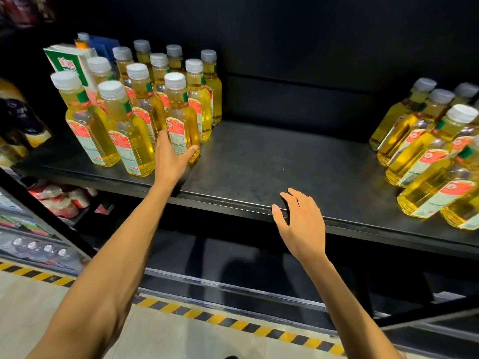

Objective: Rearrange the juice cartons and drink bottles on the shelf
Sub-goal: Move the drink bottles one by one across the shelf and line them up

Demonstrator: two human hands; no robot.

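The clear plastic bottle of yellow drink with a white cap and a red-and-white label [181, 117] stands upright at the four o'clock corner of the left cluster of matching bottles [145, 99], close to the front of the matt black shelf [272, 156]. The left grip [168, 156] is wrapped round its lower body: the thumb lies across the base on the near side and the fingers pass behind, into the gap beside the neighbouring bottle. How firmly it holds I cannot tell. The right grip [302, 224] is spread and relaxed, with nothing in it, over the shelf's front edge at about six o'clock from the bare middle stretch. At ten o'clock in the cluster leans a green-and-white juice carton [70, 66]. Well apart, at three o'clock, a second group of the same yellow bottles [427, 156] fills the shelf's right end. The step in hand looks like taking this corner bottle out. A hold this low leaves the tall bottle top-heavy, so it is best raised straight up before it swings towards three o'clock, or slid upright along the shelf. Its neighbours stand nearly touching and could topple, so the right grip should be ready to steady them.
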